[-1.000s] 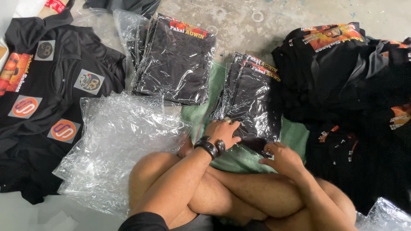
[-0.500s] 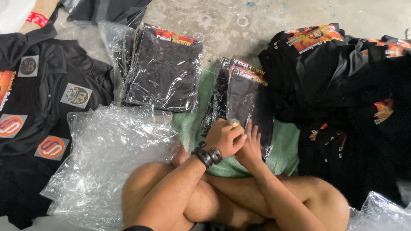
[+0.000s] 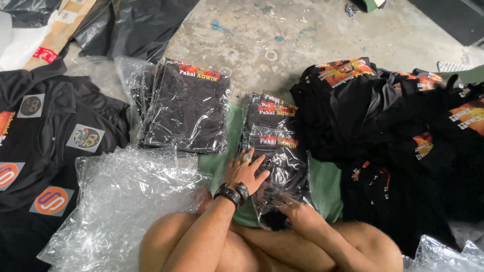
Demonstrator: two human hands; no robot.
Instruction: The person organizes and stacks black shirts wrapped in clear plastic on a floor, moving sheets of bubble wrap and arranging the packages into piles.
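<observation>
1. The left hand (image 3: 245, 174), fingers spread flat, presses on a folded black shirt in a clear plastic bag (image 3: 280, 174); it grips nothing.
2. The right hand (image 3: 301, 217) lies at the bag's near end by the knees, fingers curled at its edge; whether they pinch the film I cannot tell.
3. The slick bag lies on a green cloth (image 3: 325, 184), its far end on a short stack of bagged black shirts (image 3: 269, 113); uneven pressure could likely slide it sideways or topple that stack.
4. Trapped air may wrinkle the film or split a seam.
5. Crinkled loose clear bags (image 3: 126, 201) just left of the left wrist could snag.
</observation>
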